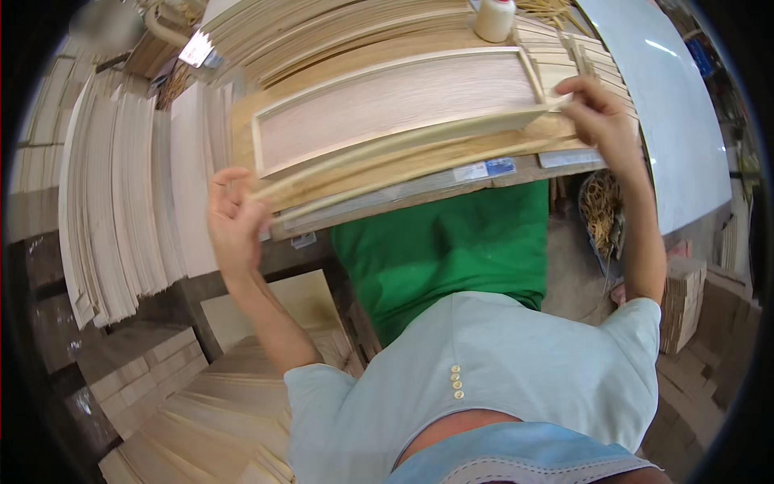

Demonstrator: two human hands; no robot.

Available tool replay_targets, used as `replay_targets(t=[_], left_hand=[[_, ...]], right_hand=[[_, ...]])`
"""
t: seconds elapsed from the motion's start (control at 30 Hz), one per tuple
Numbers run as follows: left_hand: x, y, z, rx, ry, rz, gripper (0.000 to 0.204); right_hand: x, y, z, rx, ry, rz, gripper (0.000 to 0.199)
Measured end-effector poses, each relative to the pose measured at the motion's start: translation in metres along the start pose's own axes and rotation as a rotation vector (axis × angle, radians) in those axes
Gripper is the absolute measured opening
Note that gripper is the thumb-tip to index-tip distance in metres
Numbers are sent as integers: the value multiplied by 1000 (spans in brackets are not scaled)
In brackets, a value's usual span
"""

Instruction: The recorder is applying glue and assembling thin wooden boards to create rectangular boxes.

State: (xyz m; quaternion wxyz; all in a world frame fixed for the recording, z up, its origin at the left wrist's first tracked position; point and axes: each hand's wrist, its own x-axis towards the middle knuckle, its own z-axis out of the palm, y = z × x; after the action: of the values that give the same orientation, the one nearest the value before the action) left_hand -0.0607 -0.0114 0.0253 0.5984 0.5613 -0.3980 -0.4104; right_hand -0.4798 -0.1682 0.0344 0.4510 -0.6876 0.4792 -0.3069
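Note:
A flat, pale plywood panel (387, 105) lies on the worktable, with thin wooden strips along its far, left and right edges. Over its near edge, a long thin wooden strip (403, 145) is stretched between my hands, slightly blurred. My left hand (234, 222) is closed on its left end, thumb against fingers. At the other end, my right hand (597, 119) pinches the strip near the panel's right corner. A second slender strip (435, 167) runs along the table's near edge; whether a hand also holds it, I cannot tell.
Stacks of thin boards (117, 202) stand at the left, and long strips (347, 40) are piled behind the panel. A white bottle (494, 20) stands at the back. More strips (597, 64) lie at the right, beside a pale board (677, 121). Green cloth (451, 242) covers my lap.

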Motion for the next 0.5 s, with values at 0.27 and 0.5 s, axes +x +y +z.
replay_targets(t=[0.27,0.5], left_hand=[[64,-3,-50,237,-184,-169,58],[90,-15,-54,173,-287,-322,61]], right_hand=[[46,33,-13,96,-41,177,43],[67,44,-3,125,-178,261,47]])
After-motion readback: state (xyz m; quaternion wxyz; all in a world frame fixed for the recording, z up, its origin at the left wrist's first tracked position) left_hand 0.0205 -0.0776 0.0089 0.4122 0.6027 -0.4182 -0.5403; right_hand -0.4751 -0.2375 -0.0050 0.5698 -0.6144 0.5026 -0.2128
